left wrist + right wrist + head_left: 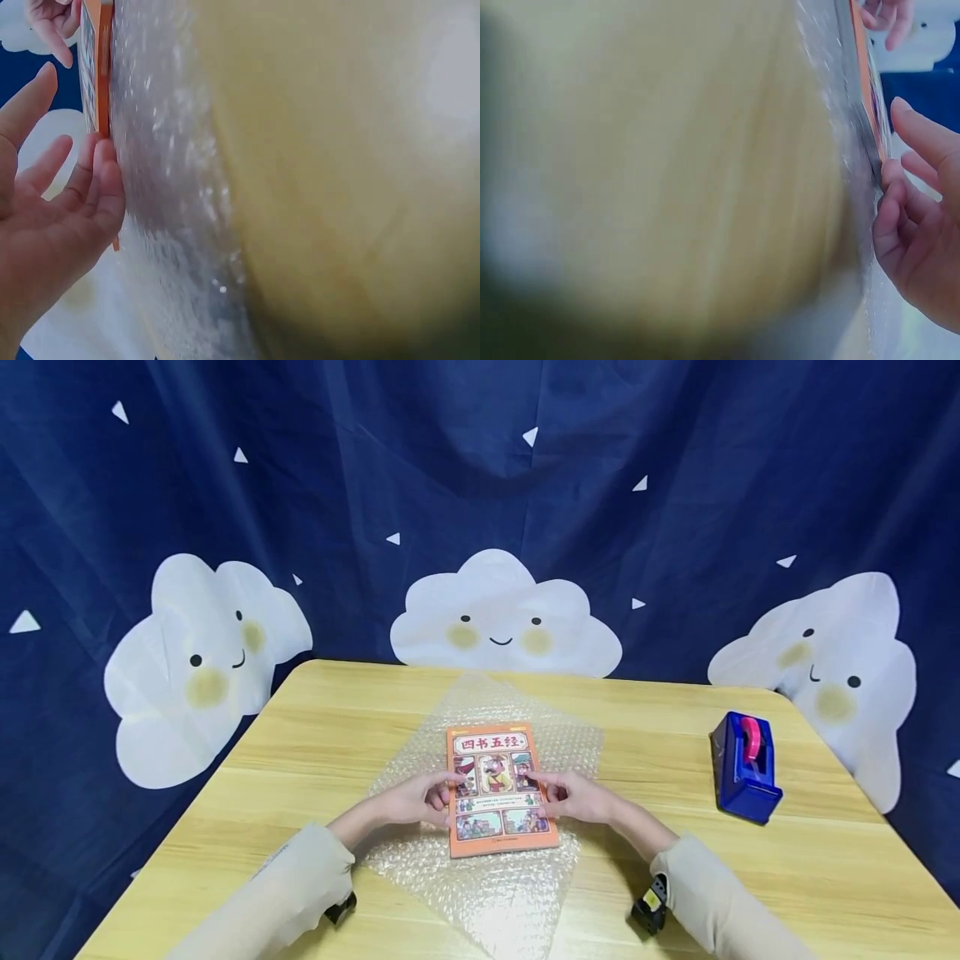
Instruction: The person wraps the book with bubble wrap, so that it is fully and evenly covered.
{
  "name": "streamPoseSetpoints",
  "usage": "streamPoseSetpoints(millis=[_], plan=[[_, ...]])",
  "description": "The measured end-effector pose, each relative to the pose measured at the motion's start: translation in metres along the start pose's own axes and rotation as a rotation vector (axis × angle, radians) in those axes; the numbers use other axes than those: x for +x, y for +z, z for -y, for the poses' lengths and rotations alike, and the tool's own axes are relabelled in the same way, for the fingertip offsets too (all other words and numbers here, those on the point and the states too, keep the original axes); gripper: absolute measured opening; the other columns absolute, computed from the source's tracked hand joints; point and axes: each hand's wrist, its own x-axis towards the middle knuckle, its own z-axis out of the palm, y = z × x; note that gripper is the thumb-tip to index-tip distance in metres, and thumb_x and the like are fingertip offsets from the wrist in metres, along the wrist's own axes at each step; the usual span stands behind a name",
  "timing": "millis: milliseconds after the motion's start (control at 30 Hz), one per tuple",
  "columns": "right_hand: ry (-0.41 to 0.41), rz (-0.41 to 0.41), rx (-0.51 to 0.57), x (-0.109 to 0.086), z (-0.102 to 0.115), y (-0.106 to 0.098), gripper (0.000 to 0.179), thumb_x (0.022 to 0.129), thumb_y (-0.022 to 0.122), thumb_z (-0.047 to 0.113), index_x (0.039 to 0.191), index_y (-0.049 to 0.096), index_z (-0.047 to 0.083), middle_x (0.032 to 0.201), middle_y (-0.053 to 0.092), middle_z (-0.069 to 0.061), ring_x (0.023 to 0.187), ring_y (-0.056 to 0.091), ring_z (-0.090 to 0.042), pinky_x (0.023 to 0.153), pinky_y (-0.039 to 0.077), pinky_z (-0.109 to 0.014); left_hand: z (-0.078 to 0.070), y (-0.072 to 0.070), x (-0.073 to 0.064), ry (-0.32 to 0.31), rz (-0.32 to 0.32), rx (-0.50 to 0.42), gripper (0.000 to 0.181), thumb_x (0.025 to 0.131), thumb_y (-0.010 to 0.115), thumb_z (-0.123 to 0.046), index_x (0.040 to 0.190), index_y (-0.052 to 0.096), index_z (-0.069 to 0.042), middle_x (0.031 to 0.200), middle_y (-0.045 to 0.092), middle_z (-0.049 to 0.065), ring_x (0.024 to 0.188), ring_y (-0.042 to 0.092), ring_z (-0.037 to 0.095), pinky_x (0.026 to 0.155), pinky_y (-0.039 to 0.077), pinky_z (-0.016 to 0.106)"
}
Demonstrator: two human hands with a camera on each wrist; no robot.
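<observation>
An orange illustrated book [504, 841] with Chinese lettering lies face up on a sheet of bubble wrap [487, 902], which is spread cornerwise on the table. At the book's left side is my left hand [414, 799]; in the left wrist view its bent fingers [109, 184] touch the book's edge while the thumb stands apart above. My right hand [577, 797] is at the opposite side. The right wrist view shows its fingertips [889, 176] against the book's edge, with the thumb held away from them. Both palms are off the cover.
A blue tape dispenser [750, 777] with a pink core stands at the right of the wooden table [300, 735]. Behind the table hangs a dark blue curtain [465, 468] with smiling white clouds. Black devices are strapped at both wrists.
</observation>
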Motion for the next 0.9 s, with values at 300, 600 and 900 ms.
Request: streamPoseSetpoints(millis=[300, 600, 900], plan=[[-0.031, 0.020, -0.041, -0.032, 0.009, 0.017, 0.064, 0.080, 0.068, 0.018, 0.135, 0.042, -0.001, 0.068, 0.050, 0.006, 0.058, 0.042, -0.001, 0.054, 0.041, -0.018, -0.011, 0.017, -0.025, 0.046, -0.012, 0.178, 0.072, 0.072, 0.073, -0.015, 0.133, 0.040, 0.004, 0.114, 0.047, 0.013, 0.108, 0.043, 0.029, 0.095, 0.037, 0.043], [-0.105, 0.004, -0.191, -0.054, 0.015, 0.022, 0.062, 0.079, 0.067, 0.026, 0.131, 0.046, -0.002, 0.073, 0.044, 0.007, 0.064, 0.038, -0.002, 0.058, 0.040, -0.016, -0.016, 0.026, -0.032, 0.019, -0.030, 0.284, 0.074, 0.076, 0.071, -0.023, 0.137, 0.036, 0.002, 0.126, 0.039, 0.011, 0.120, 0.034, 0.031, 0.101, 0.029, 0.054], [-0.069, 0.029, -0.300, -0.070, 0.015, 0.026, 0.067, 0.077, 0.068, 0.035, 0.133, 0.046, 0.005, 0.084, 0.041, 0.008, 0.071, 0.037, -0.002, 0.060, 0.039, -0.017, -0.005, 0.007, -0.012, -0.023, -0.137, 0.505, 0.076, 0.080, 0.066, -0.041, 0.142, 0.032, -0.011, 0.144, 0.017, 0.027, 0.131, 0.015, 0.045, 0.098, 0.014, 0.069]])
